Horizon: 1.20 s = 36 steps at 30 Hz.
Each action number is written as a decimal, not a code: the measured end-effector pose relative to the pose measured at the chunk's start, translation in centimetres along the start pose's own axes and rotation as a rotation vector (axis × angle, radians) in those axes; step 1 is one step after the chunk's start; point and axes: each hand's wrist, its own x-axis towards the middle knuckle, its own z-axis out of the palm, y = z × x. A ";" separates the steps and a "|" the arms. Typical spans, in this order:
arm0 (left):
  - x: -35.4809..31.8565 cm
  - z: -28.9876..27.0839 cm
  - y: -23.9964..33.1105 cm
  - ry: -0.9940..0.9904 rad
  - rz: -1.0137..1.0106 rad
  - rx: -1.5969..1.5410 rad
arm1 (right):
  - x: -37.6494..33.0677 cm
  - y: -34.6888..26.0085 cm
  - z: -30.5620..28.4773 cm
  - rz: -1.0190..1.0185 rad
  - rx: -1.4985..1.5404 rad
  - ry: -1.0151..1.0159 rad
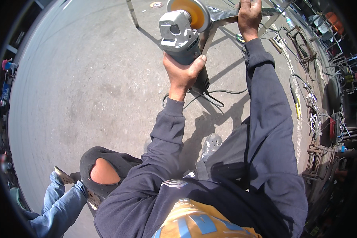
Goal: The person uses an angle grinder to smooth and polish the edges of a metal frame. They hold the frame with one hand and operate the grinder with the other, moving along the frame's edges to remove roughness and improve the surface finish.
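Note:
My left hand [183, 73] is wrapped round the dark body of an angle grinder [179, 35] with a grey head. An orange disc [196, 15] is fitted at the far end of the grinder, beside a joint of a metal frame [226, 18]. Whether the disc touches the metal, I cannot tell. Up and to the right, my right hand [250, 18] is closed on a bar of that frame; its fingertips are partly hidden at the top edge. A dark power cord [216, 104] trails from the grinder's rear onto the ground.
A loose round disc [156, 4] lies on the concrete floor [87, 91] at the far left, a green-edged disc [240, 38] below my right hand. Cables, a yellow-marked tool [296, 105] and metal racks [315, 158] line the right. Another person's jeans-clad legs [61, 206] show at lower left.

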 end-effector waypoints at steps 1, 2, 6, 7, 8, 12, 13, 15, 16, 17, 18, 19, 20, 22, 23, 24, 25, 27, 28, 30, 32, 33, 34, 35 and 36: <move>0.1 0.0 0.0 0.003 -0.001 -0.007 | 0.2 -0.3 -0.2 -0.006 0.026 0.008; 0.3 0.1 -0.1 0.020 -0.021 -0.025 | 0.4 -0.6 -0.6 0.200 0.302 -0.044; 1.8 -0.3 -0.4 0.077 -0.080 -0.060 | 1.4 -1.8 -2.0 0.638 0.653 -0.179; 2.3 -0.5 -0.4 0.083 -0.080 -0.064 | 1.7 -2.0 -2.3 0.642 0.663 -0.165; 2.7 -0.6 -0.4 0.094 -0.081 -0.070 | 1.8 -2.2 -2.5 0.647 0.660 -0.175; 4.6 -1.5 -0.7 0.119 -0.088 -0.085 | 2.1 -2.5 -2.8 0.732 0.738 -0.162; 5.1 -1.8 -0.9 0.119 -0.094 -0.094 | 2.0 -2.5 -2.8 0.746 0.747 -0.154; 6.3 -2.4 -1.6 0.121 -0.111 -0.057 | 1.8 -2.5 -2.7 0.771 0.823 -0.134; 7.2 -2.7 -1.8 0.131 -0.099 -0.064 | 1.8 -2.4 -2.6 0.780 0.837 -0.124; 7.8 -3.0 -2.2 0.142 -0.095 -0.072 | 1.6 -2.4 -2.6 0.791 0.847 -0.114; 8.4 -3.2 -2.5 0.152 -0.097 -0.078 | 1.6 -2.3 -2.6 0.789 0.842 -0.099; 8.9 -3.5 -2.7 0.142 -0.143 -0.093 | 1.5 -2.3 -2.6 0.756 0.848 -0.088; 9.1 -3.8 -2.8 0.131 -0.137 -0.098 | 1.5 -2.2 -2.5 0.744 0.845 -0.078; 8.8 -4.2 -2.7 0.119 -0.151 -0.085 | 1.4 -2.2 -2.6 0.745 0.818 -0.071; 8.4 -4.2 -2.4 0.075 -0.124 -0.087 | 1.4 -2.2 -2.6 0.747 0.869 -0.083; 7.7 -4.2 -2.1 0.033 -0.117 -0.078 | 1.4 -2.1 -2.6 0.705 0.847 -0.078; 7.0 -4.3 -1.6 -0.005 -0.116 -0.064 | 1.4 -2.1 -2.6 0.638 0.838 -0.076; 5.1 -3.9 -0.8 -0.058 -0.142 -0.053 | 1.3 -1.9 -2.4 0.594 0.809 -0.068; 4.2 -3.6 -0.4 -0.062 -0.122 -0.030 | 1.3 -1.8 -2.4 0.637 0.797 -0.077; 2.6 -3.1 0.2 -0.083 -0.101 -0.008 | 1.2 -1.6 -2.1 0.640 0.610 -0.068; 1.4 -2.9 0.5 -0.090 -0.101 0.041 | 1.1 -1.5 -1.7 0.586 0.615 -0.036; 0.8 -2.8 0.4 -0.087 -0.101 0.062 | 1.1 -1.4 -1.6 0.612 0.657 -0.038; 0.4 -2.9 0.4 -0.100 -0.090 0.066 | 1.0 -1.5 -1.5 0.669 0.698 -0.042; -0.1 -3.1 0.3 -0.112 -0.094 0.073 | 1.1 -1.5 -1.3 0.646 0.674 -0.025; -0.7 -3.2 0.1 -0.124 -0.110 0.080 | 1.2 -1.6 -1.3 0.628 0.641 -0.026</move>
